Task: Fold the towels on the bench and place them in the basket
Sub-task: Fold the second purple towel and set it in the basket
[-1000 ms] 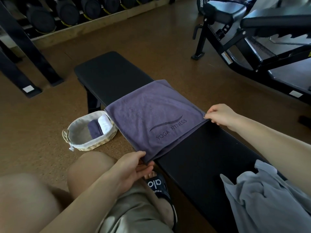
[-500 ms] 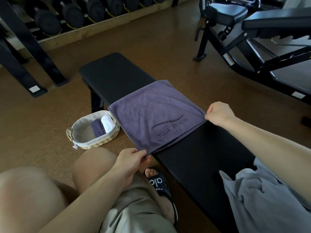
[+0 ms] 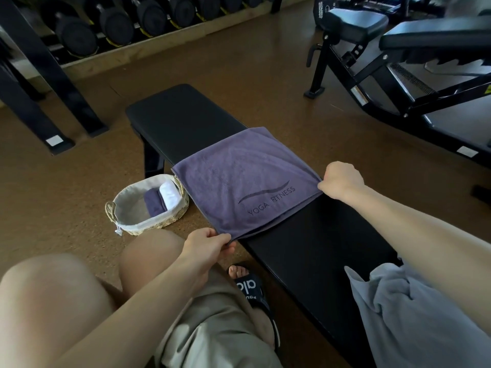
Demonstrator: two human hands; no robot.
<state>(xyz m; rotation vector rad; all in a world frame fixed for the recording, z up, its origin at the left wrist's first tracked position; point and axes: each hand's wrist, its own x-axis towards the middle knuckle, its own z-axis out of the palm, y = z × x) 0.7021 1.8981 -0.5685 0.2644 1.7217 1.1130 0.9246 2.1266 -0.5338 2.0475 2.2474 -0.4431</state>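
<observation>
gym floor in brown, with dumbbells (image 3: 114,25) racked across the upper left and a black bench (image 3: 191,120) running diagonally through the middle of the frame. a purple towel (image 3: 239,181) is spread flat over the bench at centre, probably so a clean fold can be made. its lower corner is pinched by the left hand (image 3: 206,244), thumb on top, and its right corner is gripped by the right hand (image 3: 342,180), curled into a fist. a grey towel (image 3: 403,314) is left crumpled at lower right. two rolled towels are already seen in the basket (image 3: 127,205) on the floor, left of centre.
</observation>
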